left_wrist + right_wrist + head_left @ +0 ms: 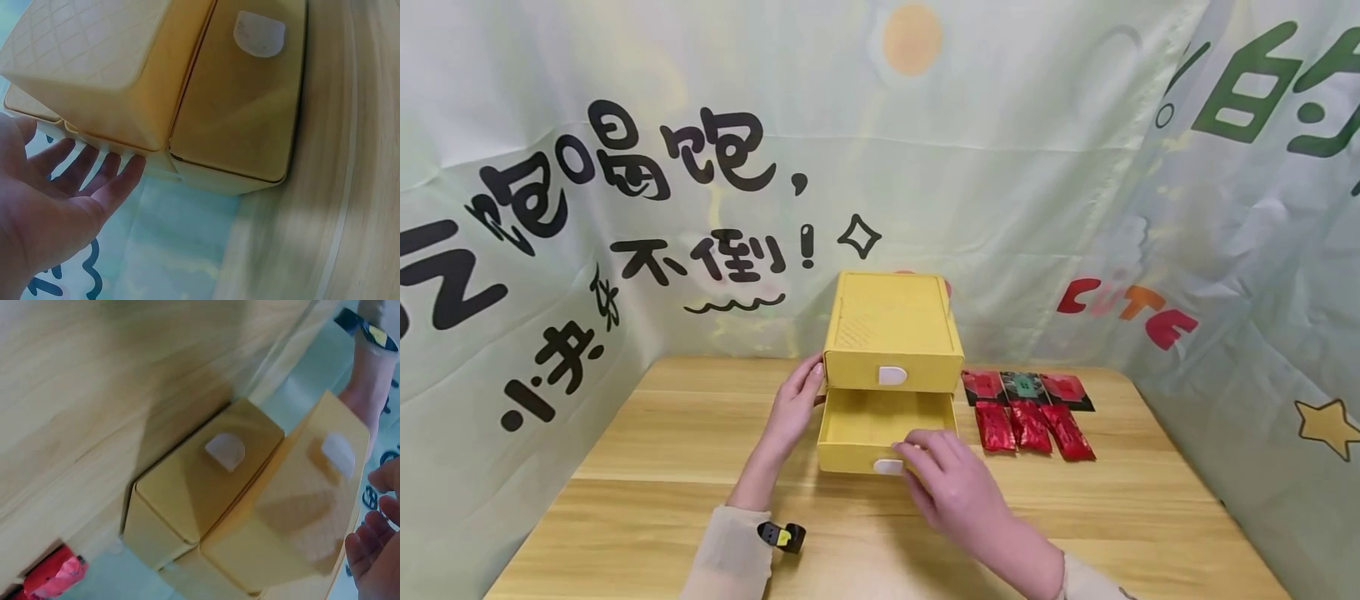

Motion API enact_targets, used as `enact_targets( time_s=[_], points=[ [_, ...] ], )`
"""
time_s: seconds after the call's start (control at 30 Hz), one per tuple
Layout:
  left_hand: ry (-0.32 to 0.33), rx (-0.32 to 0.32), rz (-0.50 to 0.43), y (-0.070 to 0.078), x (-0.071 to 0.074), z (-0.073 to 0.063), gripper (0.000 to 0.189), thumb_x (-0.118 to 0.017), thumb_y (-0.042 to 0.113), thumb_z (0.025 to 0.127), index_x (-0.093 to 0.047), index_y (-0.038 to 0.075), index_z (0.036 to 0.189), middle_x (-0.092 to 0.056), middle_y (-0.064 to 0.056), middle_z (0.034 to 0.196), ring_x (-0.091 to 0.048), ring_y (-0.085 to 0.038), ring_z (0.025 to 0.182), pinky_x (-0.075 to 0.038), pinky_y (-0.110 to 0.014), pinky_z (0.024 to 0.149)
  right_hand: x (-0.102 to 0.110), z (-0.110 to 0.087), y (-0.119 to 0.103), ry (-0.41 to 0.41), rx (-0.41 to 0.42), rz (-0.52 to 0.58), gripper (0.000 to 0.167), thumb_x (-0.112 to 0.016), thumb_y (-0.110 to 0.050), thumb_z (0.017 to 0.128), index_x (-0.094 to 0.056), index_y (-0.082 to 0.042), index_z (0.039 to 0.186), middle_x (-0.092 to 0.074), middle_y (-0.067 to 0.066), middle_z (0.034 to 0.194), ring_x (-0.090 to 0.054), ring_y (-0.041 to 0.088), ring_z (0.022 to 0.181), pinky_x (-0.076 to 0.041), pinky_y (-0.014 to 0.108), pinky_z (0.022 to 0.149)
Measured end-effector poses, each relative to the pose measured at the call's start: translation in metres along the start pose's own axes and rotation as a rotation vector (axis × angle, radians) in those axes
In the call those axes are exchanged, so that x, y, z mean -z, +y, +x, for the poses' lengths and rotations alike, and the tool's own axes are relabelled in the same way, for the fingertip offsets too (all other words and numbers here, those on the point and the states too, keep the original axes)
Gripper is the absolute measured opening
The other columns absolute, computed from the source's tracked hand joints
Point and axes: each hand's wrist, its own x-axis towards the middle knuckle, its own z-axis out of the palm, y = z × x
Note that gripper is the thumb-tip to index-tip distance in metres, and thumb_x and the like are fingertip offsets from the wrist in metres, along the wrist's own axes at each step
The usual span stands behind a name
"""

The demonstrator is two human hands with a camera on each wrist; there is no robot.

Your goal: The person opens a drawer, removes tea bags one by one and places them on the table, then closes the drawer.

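A yellow drawer box (895, 317) stands at the back of the table, its middle drawer (883, 417) pulled out and no contents showing inside. Below that, the bottom drawer (244, 87) is closed, with a white tab on its front; the head view hides it. My left hand (793, 404) lies along the box's left side, fingers extended and fingertips against the wall in the left wrist view. At the right of the pulled-out drawer's front is my right hand (955, 483), fingers loosely bent, fingertips right at the top rim beside the white tab (888, 467).
Right of the box lie three flat square sachets (1024, 387) in a row, with three shiny red packets (1032, 427) in front of them. A printed cloth (1000, 208) hangs behind and beside the wooden table (662, 467).
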Motion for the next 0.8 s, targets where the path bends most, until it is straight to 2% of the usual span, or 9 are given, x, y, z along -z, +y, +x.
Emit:
enact_targets(
  time_s=[0.17,0.27,0.4,0.67,0.8],
  points=[
    [0.006,0.003,-0.015,-0.001,0.0,-0.001,0.047,-0.047,0.027,0.113,-0.049,0.007,0.155,-0.049,-0.016,0.157,-0.054,-0.038,0.135,-0.053,-0.053,0.106,-0.01,0.0,-0.01,-0.054,0.044,-0.045,0.028,-0.048,-0.015,0.109,-0.072,-0.005,0.118,-0.068,0.006,0.11,-0.066,0.021,0.092,-0.061,0.031,0.081],
    [0.008,0.003,-0.019,0.0,-0.001,-0.001,0.046,-0.048,0.027,0.113,-0.049,0.007,0.154,-0.05,-0.016,0.156,-0.055,-0.037,0.135,-0.054,-0.052,0.105,-0.014,0.0,-0.013,-0.088,0.044,-0.072,0.025,-0.054,-0.009,0.103,-0.073,-0.005,0.119,-0.068,0.006,0.111,-0.066,0.02,0.094,-0.06,0.03,0.083],
    [0.004,0.002,-0.013,0.001,-0.002,-0.002,0.046,-0.048,0.027,0.113,-0.049,0.007,0.154,-0.051,-0.017,0.155,-0.055,-0.038,0.134,-0.054,-0.052,0.105,-0.016,-0.002,-0.016,-0.116,0.048,-0.129,0.033,-0.057,-0.004,0.092,-0.075,-0.005,0.119,-0.069,0.006,0.112,-0.066,0.02,0.094,-0.06,0.029,0.082],
    [-0.001,-0.002,-0.024,0.0,0.0,-0.001,0.047,-0.048,0.028,0.113,-0.048,0.007,0.155,-0.049,-0.017,0.157,-0.054,-0.038,0.136,-0.053,-0.053,0.107,-0.021,-0.001,-0.018,-0.119,0.065,-0.19,0.04,-0.048,0.003,0.09,-0.075,-0.003,0.118,-0.069,0.007,0.111,-0.065,0.02,0.094,-0.059,0.029,0.083],
    [-0.004,-0.004,-0.023,0.0,0.0,-0.001,0.047,-0.048,0.027,0.113,-0.048,0.007,0.155,-0.049,-0.016,0.157,-0.053,-0.038,0.137,-0.053,-0.053,0.106,-0.023,-0.001,-0.018,-0.132,0.032,-0.181,0.038,-0.05,0.004,0.089,-0.075,-0.003,0.117,-0.069,0.008,0.11,-0.064,0.021,0.094,-0.059,0.028,0.082]
  ],
)
